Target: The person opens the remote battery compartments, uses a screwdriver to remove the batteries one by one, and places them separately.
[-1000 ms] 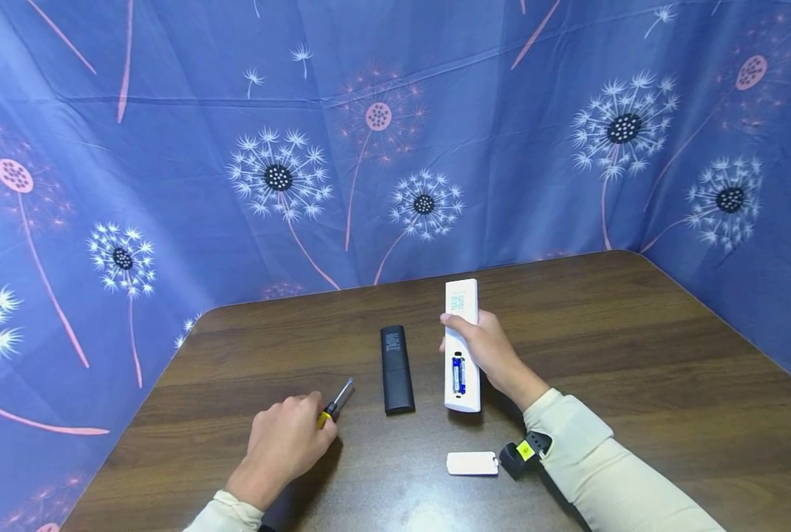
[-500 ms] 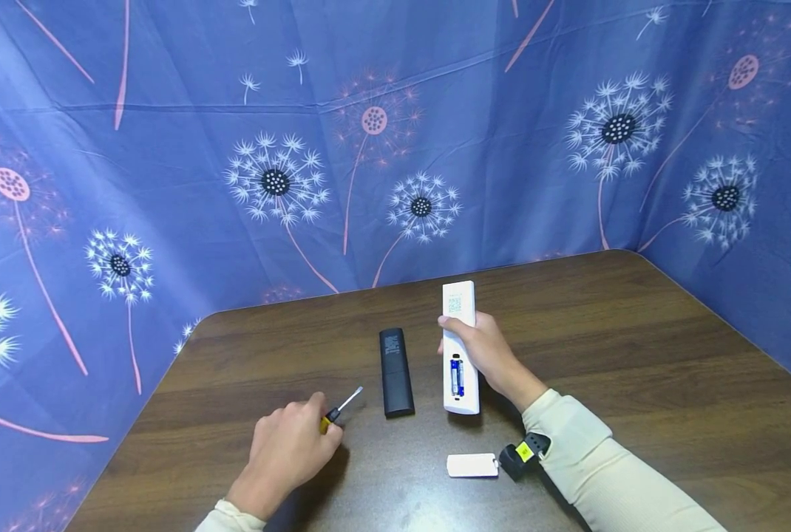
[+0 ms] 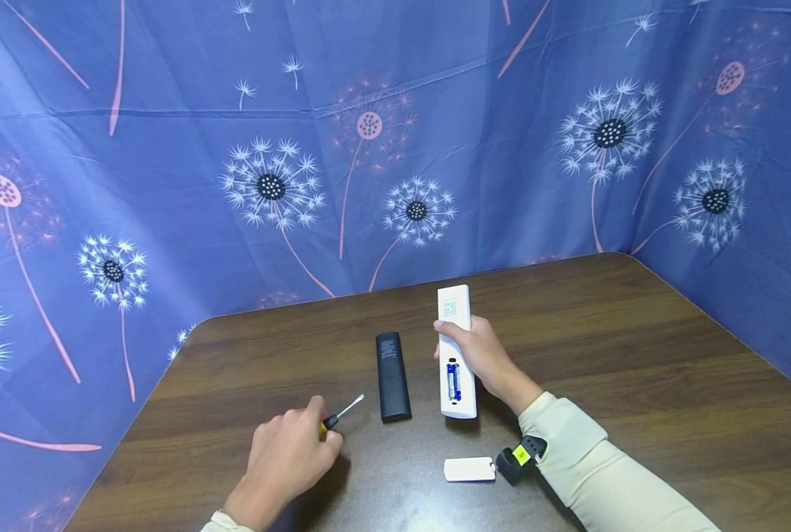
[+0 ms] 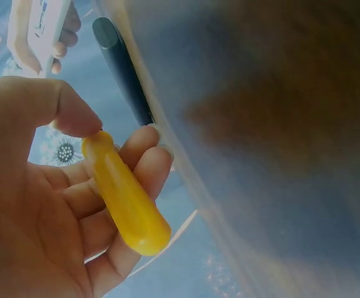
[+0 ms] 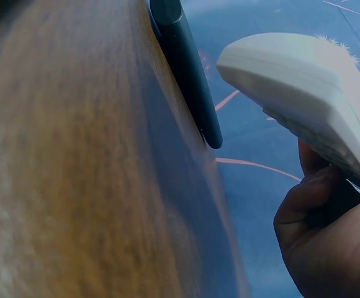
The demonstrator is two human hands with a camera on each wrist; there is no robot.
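Note:
My left hand [image 3: 290,452] grips a screwdriver [image 3: 330,423] by its yellow handle [image 4: 127,198], the metal shaft pointing right and away in the head view. My right hand [image 3: 487,356] holds a white remote control [image 3: 458,340] raised off the table, its back turned up. The battery compartment is uncovered, and blue batteries [image 3: 453,381] lie inside. From the right wrist view the underside of the white remote [image 5: 292,68] shows, with fingers curled beneath it. A black remote control [image 3: 392,378] lies face down between the hands. Below the white remote, a white battery cover [image 3: 469,469] rests on the table.
The brown wooden table [image 3: 568,325] carries these things. A blue dandelion-print cloth [image 3: 502,148] hangs behind it and along both sides. A black strap with a yellow label [image 3: 521,454] is on my right wrist, close to the battery cover.
The screwdriver's tip has swung to the right and lower in my left hand. Objects in the head view drift slightly down and left together. The right hand keeps its hold on the white remote.

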